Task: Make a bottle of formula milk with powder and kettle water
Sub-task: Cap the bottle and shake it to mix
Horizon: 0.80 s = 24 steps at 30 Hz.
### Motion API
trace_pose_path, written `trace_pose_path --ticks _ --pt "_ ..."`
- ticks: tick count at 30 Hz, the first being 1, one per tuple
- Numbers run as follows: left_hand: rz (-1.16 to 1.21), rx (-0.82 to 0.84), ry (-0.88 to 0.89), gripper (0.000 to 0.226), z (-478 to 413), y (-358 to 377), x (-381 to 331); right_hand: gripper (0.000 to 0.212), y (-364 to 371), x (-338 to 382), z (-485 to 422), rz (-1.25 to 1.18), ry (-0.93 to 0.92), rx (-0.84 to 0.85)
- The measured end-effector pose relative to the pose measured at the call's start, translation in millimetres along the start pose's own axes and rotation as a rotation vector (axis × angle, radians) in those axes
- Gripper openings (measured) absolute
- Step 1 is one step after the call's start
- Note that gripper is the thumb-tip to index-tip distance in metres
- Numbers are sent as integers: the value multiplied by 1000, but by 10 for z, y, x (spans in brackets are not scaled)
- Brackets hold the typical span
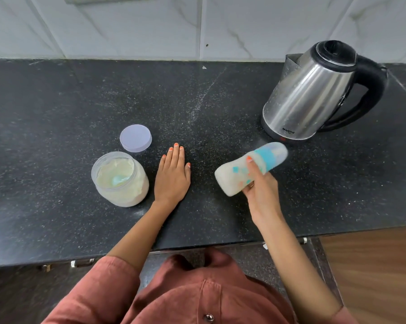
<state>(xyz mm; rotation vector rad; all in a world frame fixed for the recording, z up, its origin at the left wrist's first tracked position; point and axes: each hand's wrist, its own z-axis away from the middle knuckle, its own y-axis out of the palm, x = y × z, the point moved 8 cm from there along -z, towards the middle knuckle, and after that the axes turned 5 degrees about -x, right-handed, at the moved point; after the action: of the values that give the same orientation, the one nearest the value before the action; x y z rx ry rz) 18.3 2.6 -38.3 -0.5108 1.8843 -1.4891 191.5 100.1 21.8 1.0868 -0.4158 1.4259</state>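
Bottle [231,180] off the counter [57,113], at 3 o'clock from the frame's middle, tilted with capped end toward 2 o'clock. Blurred; full of milky white liquid; blue collar under clear cap; small blue and orange prints, unreadable. Gripped round its lower half by right hand [260,190], fingers curled.

At 2 o'clock from bottle, well apart: steel kettle [307,94], black lid shut, black handle, "MILTON" near its base.

At 9 o'clock from bottle: left hand [172,176] lying flat on counter, fingers straight, holding nothing. Just beside it at 9 o'clock: open jar [137,191] of pale powder, blue scoop [119,180] sunk inside. Lilac lid [136,138] at 1 o'clock from jar.
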Motion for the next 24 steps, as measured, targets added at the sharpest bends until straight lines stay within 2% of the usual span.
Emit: trace_pose_path --ticks 2,4,9,11,14,15,16,18,20,22,24 --pt "-1 0 0 51 -2 2 4 12 66 -143 105 238 45 129" --pt "-2 4 -1 51 -1 4 1 14 46 -134 116 347 24 154" --pt "-6 5 1 52 0 8 4 32 -88 145 -69 -29 -64 -102" --pt "2 4 1 51 0 5 -2 32 -42 86 -28 55 -51 -60" --pt "5 4 -3 51 -7 3 7 18 69 -116 139 358 31 141" --pt "6 6 -3 52 -7 4 5 15 69 -112 150 401 25 158" --pt "6 7 -3 52 -5 5 2 13 59 -76 126 371 10 141" --pt "0 8 -1 52 -2 7 1 13 17 45 49 146 -3 31" --pt "-1 8 -4 52 0 9 6 21 -51 101 -34 -78 -16 -89" --pt "-3 8 -3 52 3 6 0 28 -43 58 -22 -54 -13 -83" --pt "1 10 -3 52 -2 2 3 23 35 -56 61 158 23 47"
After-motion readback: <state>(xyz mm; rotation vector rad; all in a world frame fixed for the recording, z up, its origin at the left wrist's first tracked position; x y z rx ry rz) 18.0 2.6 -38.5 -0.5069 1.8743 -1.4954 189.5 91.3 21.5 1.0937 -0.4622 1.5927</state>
